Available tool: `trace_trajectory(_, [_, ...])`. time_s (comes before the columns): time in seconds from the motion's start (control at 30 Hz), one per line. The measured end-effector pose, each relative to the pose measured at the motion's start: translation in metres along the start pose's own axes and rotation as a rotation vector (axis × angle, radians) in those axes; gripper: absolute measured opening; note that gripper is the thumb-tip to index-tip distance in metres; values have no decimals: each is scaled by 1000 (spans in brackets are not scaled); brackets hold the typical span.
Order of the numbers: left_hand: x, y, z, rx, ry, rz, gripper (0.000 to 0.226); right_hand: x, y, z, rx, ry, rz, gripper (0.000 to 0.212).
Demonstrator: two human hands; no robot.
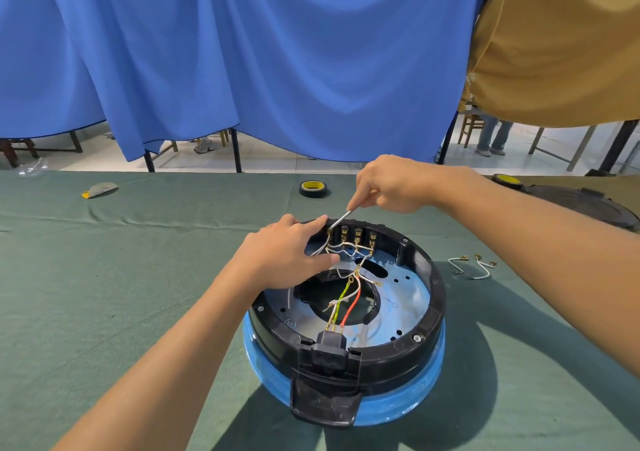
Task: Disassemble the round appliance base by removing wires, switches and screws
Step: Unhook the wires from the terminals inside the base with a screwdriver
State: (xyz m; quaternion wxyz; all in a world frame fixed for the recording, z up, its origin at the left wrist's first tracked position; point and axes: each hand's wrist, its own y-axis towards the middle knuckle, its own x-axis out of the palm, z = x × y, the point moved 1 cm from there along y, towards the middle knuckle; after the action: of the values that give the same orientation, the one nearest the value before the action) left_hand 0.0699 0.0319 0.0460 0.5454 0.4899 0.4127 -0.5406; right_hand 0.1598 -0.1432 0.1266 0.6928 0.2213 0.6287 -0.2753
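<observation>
The round black appliance base with a blue lower ring sits, inside exposed, on the green tablecloth, coloured wires looping below four switches at its far wall. The left hand lies flat on the far-left rim, fingers straight, while the right hand pinches a thin silver tool whose tip meets the leftmost switch. Loose white wire pieces lie right of the base.

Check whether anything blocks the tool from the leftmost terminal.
Nothing visible does. The tool, held by the right hand, has its tip at the leftmost terminal; the left hand rests beside it on the base.
</observation>
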Motion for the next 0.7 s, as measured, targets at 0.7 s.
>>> trace_trajectory(0.7, [-2,-1,1,-1,9,-5,76,28,-30,-17,23,-257,263,49])
